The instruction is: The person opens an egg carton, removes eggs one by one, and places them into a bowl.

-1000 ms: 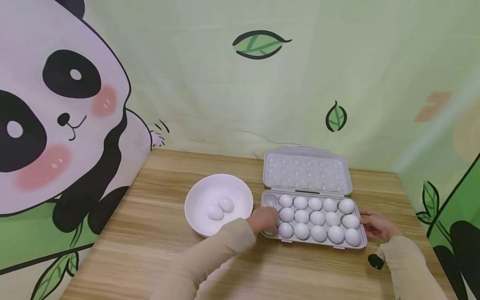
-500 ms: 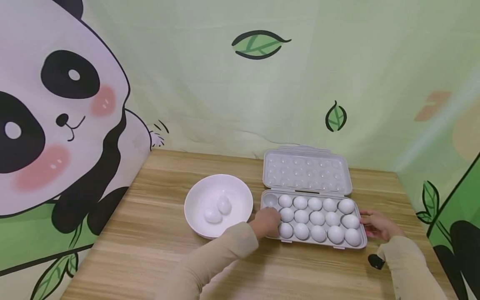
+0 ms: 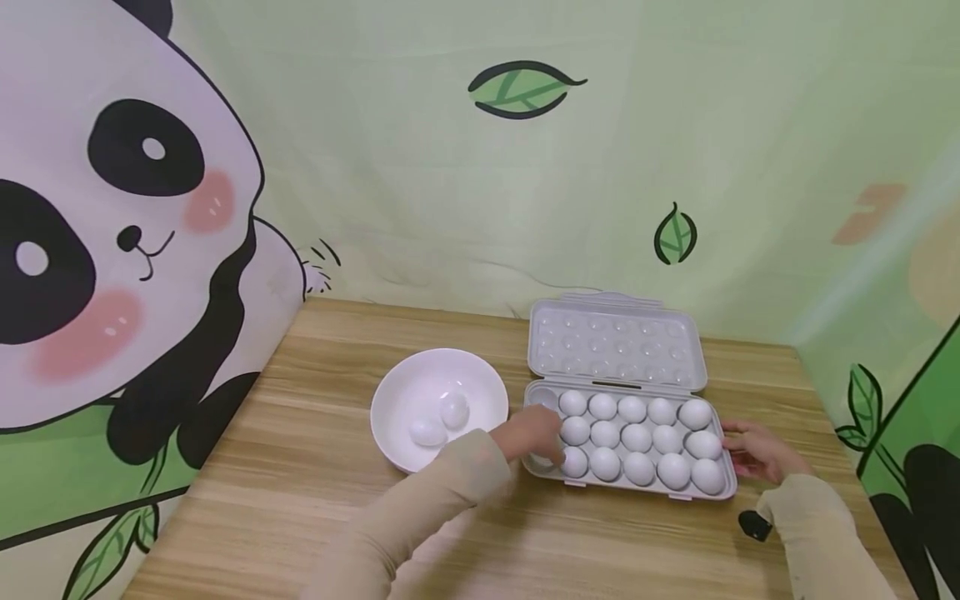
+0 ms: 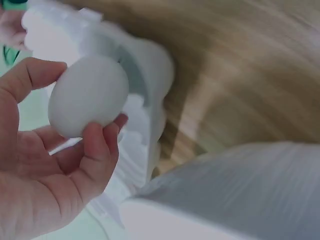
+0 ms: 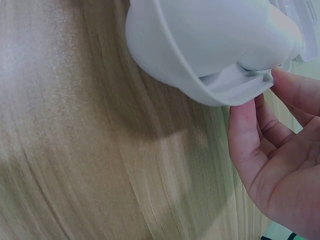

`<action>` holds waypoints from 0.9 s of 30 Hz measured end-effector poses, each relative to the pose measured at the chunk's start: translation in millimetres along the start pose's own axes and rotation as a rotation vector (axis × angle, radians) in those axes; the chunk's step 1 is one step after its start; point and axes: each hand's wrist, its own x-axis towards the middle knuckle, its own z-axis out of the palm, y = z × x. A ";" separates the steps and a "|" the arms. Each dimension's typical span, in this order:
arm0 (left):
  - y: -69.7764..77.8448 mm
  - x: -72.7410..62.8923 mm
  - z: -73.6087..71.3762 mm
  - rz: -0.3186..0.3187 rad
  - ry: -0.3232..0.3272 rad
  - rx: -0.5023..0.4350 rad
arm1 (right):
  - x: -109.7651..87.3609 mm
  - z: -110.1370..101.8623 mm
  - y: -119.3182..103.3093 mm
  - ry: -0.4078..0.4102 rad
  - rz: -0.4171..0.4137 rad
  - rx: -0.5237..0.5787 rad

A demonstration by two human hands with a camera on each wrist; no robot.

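Note:
My left hand (image 3: 531,432) pinches a white egg (image 4: 89,95) between thumb and fingertips. It is over the left column of an open egg carton (image 3: 630,488), whose front-left cup it overlaps in the head view. White eggs (image 3: 637,437) sit in the carton's other columns, while the back-left cup (image 3: 543,398) shows no egg. At the carton's right end, my right hand (image 3: 761,452) grips the rim, thumb on top and fingers against the outer wall in the right wrist view. Just left of the carton, a white bowl (image 3: 393,387) holds two eggs (image 3: 453,411).
The carton's dimpled lid (image 3: 617,342) lies folded back toward the wall. A small black object (image 3: 753,525) shows by the right sleeve on the wooden table (image 3: 285,500). Behind hangs a green cloth (image 3: 405,183) printed with a panda and leaves.
My left hand moves slightly over the left column of the carton, its fingers lifting a little. The two eggs in the bowl shift slightly. My right hand keeps its hold on the carton's end.

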 end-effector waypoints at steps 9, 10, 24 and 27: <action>-19.9 -1.3 -31.8 0.065 -0.122 -0.436 | 1.8 -0.9 2.4 0.016 0.011 -0.010; -23.3 -2.1 -35.7 0.072 -0.133 -0.477 | 2.2 -0.9 2.9 0.015 0.010 -0.008; -81.6 -13.7 -64.6 0.073 -0.137 -0.822 | 1.4 -1.1 3.7 -0.017 -0.015 0.003; -94.0 -16.5 -67.3 0.045 -0.124 -0.832 | 1.7 -1.3 2.4 -0.012 -0.009 0.002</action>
